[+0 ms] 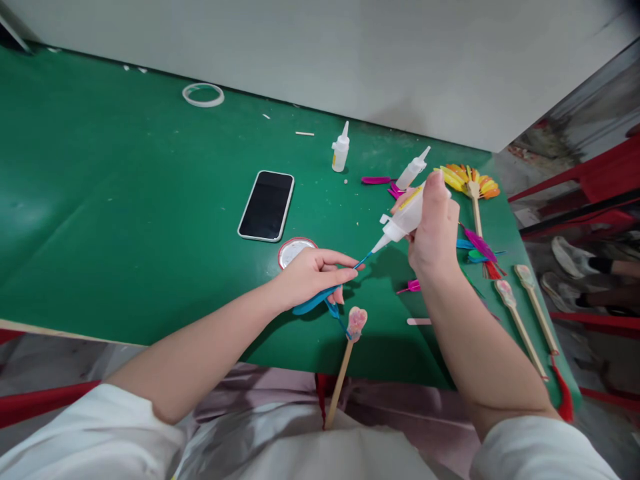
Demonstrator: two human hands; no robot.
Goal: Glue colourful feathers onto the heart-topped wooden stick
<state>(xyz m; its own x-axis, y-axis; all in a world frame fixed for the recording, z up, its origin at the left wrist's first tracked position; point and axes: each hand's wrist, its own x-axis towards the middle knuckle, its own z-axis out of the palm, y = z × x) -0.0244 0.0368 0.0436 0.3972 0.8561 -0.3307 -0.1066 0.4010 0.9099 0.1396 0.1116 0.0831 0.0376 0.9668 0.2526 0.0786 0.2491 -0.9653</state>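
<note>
My left hand (313, 275) pinches a blue feather (316, 301) near its thin quill, which points up and right. Tilted down in my right hand (437, 233) is a white glue bottle (407, 212), its nozzle at the tip of the quill. Below my left hand, a wooden fan handle (341, 380) with a pinkish, heart-like head reaches over the table's near edge toward my lap. Another blue feather (334, 310) touches its head. A small round white lid with a red rim (296, 253) is partly hidden behind my left hand.
A phone (267, 205) lies left of centre. Two more glue bottles (341, 150) stand behind my hands. At right are a yellow-orange feather fan (473, 187), loose coloured feathers (479, 245) and two wooden handles (537, 307), with a red tassel. A tape roll (203, 95) lies near the wall.
</note>
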